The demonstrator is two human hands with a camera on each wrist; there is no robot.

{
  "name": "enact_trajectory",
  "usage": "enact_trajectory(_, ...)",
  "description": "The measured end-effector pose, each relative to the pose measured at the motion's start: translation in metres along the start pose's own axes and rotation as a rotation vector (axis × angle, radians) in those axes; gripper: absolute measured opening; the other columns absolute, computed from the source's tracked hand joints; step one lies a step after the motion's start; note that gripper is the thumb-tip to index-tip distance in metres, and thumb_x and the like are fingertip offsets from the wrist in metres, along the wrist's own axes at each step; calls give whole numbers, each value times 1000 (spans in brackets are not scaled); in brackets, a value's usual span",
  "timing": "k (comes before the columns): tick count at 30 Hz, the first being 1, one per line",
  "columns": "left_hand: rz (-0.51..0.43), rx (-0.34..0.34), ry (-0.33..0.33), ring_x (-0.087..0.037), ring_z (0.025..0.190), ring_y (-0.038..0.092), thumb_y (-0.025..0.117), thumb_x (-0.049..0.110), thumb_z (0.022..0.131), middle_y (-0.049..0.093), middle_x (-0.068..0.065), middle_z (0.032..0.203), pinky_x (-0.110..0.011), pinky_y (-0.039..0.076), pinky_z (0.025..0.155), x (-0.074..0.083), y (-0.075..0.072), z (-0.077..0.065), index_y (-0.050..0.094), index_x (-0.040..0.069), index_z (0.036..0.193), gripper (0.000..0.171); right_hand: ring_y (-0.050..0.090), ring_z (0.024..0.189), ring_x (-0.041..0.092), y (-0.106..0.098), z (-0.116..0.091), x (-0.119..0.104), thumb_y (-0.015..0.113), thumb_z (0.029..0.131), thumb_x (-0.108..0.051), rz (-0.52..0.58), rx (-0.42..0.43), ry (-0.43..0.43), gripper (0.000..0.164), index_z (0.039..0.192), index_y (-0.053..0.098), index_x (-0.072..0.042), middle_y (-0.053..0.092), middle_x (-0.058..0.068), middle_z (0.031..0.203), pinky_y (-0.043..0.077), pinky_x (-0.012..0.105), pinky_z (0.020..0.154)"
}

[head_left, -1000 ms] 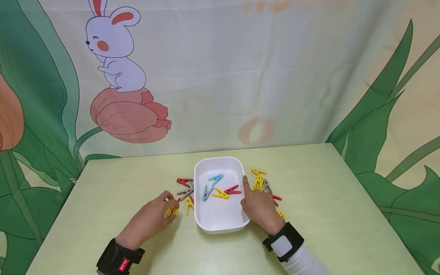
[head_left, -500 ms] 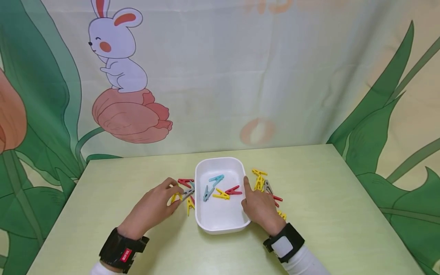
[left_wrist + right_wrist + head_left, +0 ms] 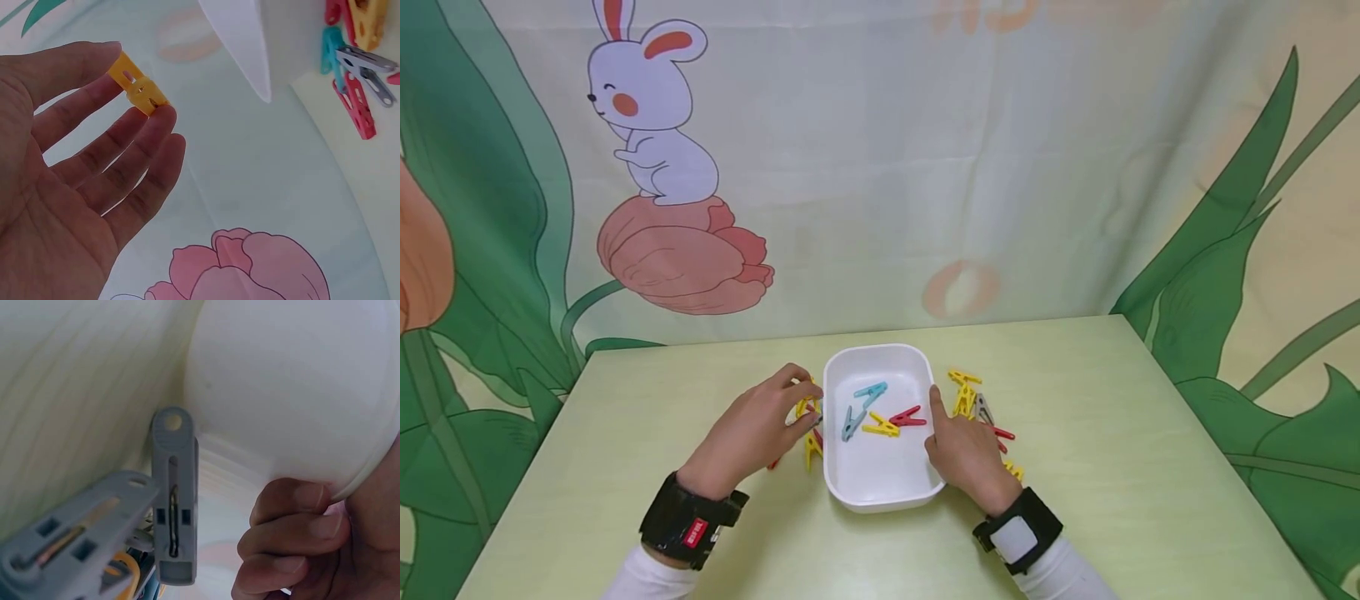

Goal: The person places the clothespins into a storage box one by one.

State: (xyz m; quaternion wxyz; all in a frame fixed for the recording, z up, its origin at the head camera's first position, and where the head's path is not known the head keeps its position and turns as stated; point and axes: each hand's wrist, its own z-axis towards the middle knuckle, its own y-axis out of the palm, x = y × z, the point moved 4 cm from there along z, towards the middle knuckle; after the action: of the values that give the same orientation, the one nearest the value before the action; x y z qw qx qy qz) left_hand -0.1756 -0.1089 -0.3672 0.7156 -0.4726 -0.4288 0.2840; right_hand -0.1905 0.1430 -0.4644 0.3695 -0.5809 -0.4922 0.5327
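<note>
My left hand point(image 3: 760, 429) pinches a yellow clothespin point(image 3: 139, 86) between thumb and fingertips, above the pegs left of a white plastic basin point(image 3: 880, 475). Several clothespins lie in the basin: a red one point(image 3: 908, 416), a yellow one point(image 3: 882, 425) and two blue ones. At the basin's right wall, my right hand point(image 3: 967, 454) holds the rim; its index finger lies along the edge and the other fingers curl against the outside, as the right wrist view shows. Next to the basin's left wall lies another yellow clothespin point(image 3: 813, 448), partly covered by the left hand's shadow and fingers.
Right of the basin lies a loose pile of yellow clothespins point(image 3: 965, 398), with grey and red ones among them. Grey clothespins point(image 3: 175, 500) stand close in the right wrist view. The pale table point(image 3: 1112, 433) meets a printed curtain point(image 3: 850, 167) at its back edge.
My left hand has moved up and to the right toward the basin, carrying the yellow clothespin. A red clothespin end now shows below that hand. The right hand keeps its place on the rim.
</note>
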Motion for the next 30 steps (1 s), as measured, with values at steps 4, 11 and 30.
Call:
enact_trajectory(4,22,36,32,-13,83,61,76,22,86,59,-1,118,-28,54,72,7,-1,7,72,14,111,26,48,53,21,1,0,0,60,96,-28,3,-7,5,74,158,21,-13,51,4,60,31,31,57)
enact_trajectory(11,-11,16,23,-16,87,65,76,22,87,59,1,118,-29,56,75,16,0,15,71,16,109,24,48,52,21,0,0,-1,60,96,-28,1,-5,8,75,158,21,-14,50,4,59,31,31,56)
enact_trajectory(30,-11,-12,39,-19,90,64,76,21,86,59,-1,120,-30,54,76,33,24,37,72,13,110,25,48,52,20,1,1,-1,61,95,-27,2,0,2,76,158,21,-14,50,4,58,32,32,56)
